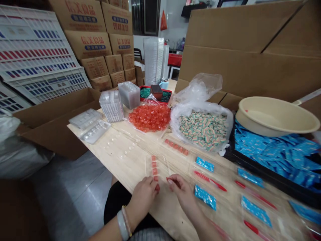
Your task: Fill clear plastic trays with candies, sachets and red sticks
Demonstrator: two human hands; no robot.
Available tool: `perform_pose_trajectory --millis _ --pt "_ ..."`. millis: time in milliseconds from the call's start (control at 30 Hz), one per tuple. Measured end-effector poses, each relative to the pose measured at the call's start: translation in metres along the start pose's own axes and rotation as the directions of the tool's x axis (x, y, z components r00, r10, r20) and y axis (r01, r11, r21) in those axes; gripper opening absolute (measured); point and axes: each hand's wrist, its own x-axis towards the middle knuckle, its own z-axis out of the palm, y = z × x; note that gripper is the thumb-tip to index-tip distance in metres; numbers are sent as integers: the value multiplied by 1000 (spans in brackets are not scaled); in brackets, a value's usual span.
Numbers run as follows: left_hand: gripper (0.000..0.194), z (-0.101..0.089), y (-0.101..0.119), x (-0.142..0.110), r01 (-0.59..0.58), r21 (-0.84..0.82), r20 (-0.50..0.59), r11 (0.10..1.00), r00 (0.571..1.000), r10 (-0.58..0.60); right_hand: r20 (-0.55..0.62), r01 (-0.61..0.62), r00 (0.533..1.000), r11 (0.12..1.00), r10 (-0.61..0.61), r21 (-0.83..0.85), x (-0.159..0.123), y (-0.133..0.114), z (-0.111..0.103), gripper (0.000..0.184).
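Four red pcs [154, 164] lie in a col. just ahead of the hands, in what looks like a clear tray [164, 160] flat on the table [122, 164], nr the edge by the wearer's lap. L hand [144, 194] is at the near end of that col., fingers curled in, w/ red showing at the tips; it seems to have a red pc. or two in its grasp, tho' exact no. can't be told b/c the fingers hide it. R hand [184, 192] is just beside, thumb & forefinger pinched on a small bit of red, rest of the fingers loosely bent. Step in hand, I'd judge, is handling red pcs one at a time at the near end of the col.; the move calls for a light fingertip pinch, pcs kept square to the line, & no knock to the ones already lying there. Beyond, a 2nd row [176, 147] of red pcs sits on its own, & past it the red pile [150, 117] is beside a bag [203, 127] of small printed pcs. To the R: blue packs [205, 197] & red sticks [210, 180] laid out in turn, then more blue packs in a black bin [265, 175] w/ a cream basin [276, 115] over them. Clear stacks [111, 106] stand at far L, well apart from both hands.
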Motion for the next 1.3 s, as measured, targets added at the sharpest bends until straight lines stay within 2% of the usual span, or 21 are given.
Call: perform_pose_trajectory --millis 100,233,300,367,500,600,667,700,800,867,900,1033,1100,1167,1300 --pt "24 -3 1 -7 17 -48 -16 999 1000 -17 27 -94 996 984 91 151 -3 -9 -1 30" --pt "25 -15 8 -15 9 -194 -226 981 973 -54 163 -262 963 878 213 401 -8 -29 0 31" --pt "23 -20 14 -10 -39 -356 -302 934 950 -76 215 -297 952 835 219 464 -8 -36 4 30" --pt "20 -21 19 0 -62 -540 -303 839 945 -125 228 -271 956 845 182 461 -8 -40 10 27" --pt "12 -18 17 17 12 -788 -180 615 952 -249 190 -152 977 940 96 306 -5 -37 19 24" --pt "17 -16 11 18 61 -903 -52 424 967 -251 66 48 997 998 -50 27 -5 -33 24 20" --pt "20 -16 7 17 68 -939 -25 338 965 -262 -5 196 980 961 -201 -195 -6 -34 27 15" --pt "21 -17 6 16 67 -949 -23 308 960 -281 -1 251 965 926 -262 -283 -7 -35 28 14" --pt "23 -18 4 16 86 -963 -2 254 945 -326 120 337 941 835 -317 -435 -6 -42 30 16" --pt "24 -19 3 16 81 -956 -15 281 946 -324 167 342 939 796 -299 -499 -4 -46 31 17" --pt "24 -20 3 15 62 -944 -47 324 947 -318 171 337 941 781 -291 -526 -3 -48 31 17" --pt "19 -21 6 11 -91 -798 -280 596 931 -233 147 308 950 743 -276 -594 2 -51 33 17" --pt "19 -22 7 9 -144 -709 -361 691 915 -180 145 295 954 747 -261 -596 3 -52 35 18" --pt "19 -23 7 8 -143 -668 -383 730 908 -172 151 281 960 773 -238 -569 3 -54 36 19" --pt "18 -21 3 10 -123 -664 -363 737 915 -174 172 233 970 868 -174 -439 2 -55 35 21"
